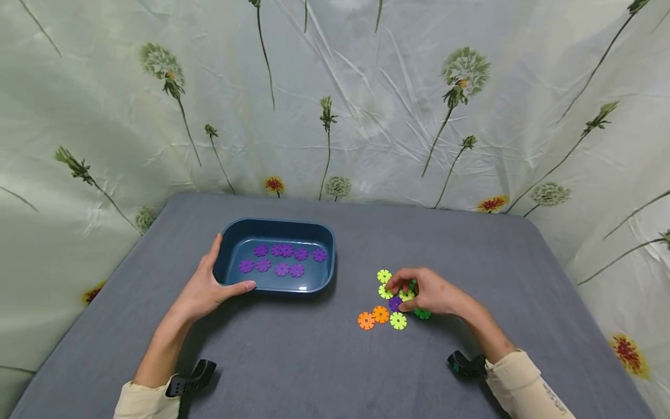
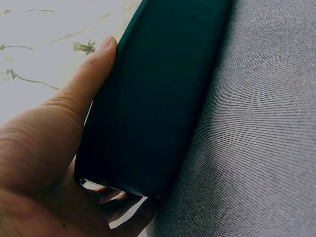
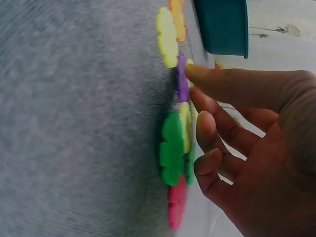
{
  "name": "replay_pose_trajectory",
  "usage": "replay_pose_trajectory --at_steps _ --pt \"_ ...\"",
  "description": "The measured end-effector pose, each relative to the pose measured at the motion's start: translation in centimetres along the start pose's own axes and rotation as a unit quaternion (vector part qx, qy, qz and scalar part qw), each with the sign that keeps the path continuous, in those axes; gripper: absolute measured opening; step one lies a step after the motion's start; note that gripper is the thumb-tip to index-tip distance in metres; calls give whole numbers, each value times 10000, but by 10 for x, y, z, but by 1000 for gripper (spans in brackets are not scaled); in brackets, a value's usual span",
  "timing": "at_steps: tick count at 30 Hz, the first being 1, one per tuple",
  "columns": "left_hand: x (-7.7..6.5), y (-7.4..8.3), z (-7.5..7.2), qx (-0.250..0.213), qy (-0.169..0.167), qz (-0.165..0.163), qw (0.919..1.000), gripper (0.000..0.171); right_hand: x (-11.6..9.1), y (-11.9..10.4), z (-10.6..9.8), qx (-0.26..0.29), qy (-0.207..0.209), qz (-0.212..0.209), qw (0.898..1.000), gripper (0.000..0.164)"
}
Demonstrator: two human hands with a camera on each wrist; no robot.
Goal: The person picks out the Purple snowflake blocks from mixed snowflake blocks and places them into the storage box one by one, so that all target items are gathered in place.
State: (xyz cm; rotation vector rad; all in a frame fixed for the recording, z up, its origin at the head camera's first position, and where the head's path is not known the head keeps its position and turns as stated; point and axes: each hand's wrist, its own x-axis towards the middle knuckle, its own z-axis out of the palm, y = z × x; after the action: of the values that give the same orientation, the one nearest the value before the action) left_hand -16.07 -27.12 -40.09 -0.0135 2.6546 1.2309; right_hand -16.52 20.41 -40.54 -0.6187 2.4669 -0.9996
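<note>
My left hand holds the left end of a dark blue plastic box, its thumb along the near side and its fingers round the end. In the left wrist view, the hand is against the box's wall. Several purple flower-shaped discs lie inside. On the right, my right hand reaches down over a loose group of discs, thumb beside a purple disc, with a gap between thumb and index finger. The right wrist view has the thumb tip close to that purple disc; contact is unclear.
Around the right hand lie orange discs, yellow-green discs and green discs. A red disc shows in the right wrist view. Grey cloth covers the table, and a flowered curtain hangs behind it.
</note>
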Motion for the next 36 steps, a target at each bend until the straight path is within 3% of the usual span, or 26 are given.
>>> replay_pose_trajectory --at_steps 13,27,36 --pt "0 2 0 -12 11 -22 10000 137 0 1 1 -200 -106 -66 9997 28" --pt "0 2 0 4 3 -7 10000 137 -1 3 -1 391 -254 12 9989 18" --pt "-1 2 0 -19 5 14 10000 136 5 5 1 573 145 -164 9981 17"
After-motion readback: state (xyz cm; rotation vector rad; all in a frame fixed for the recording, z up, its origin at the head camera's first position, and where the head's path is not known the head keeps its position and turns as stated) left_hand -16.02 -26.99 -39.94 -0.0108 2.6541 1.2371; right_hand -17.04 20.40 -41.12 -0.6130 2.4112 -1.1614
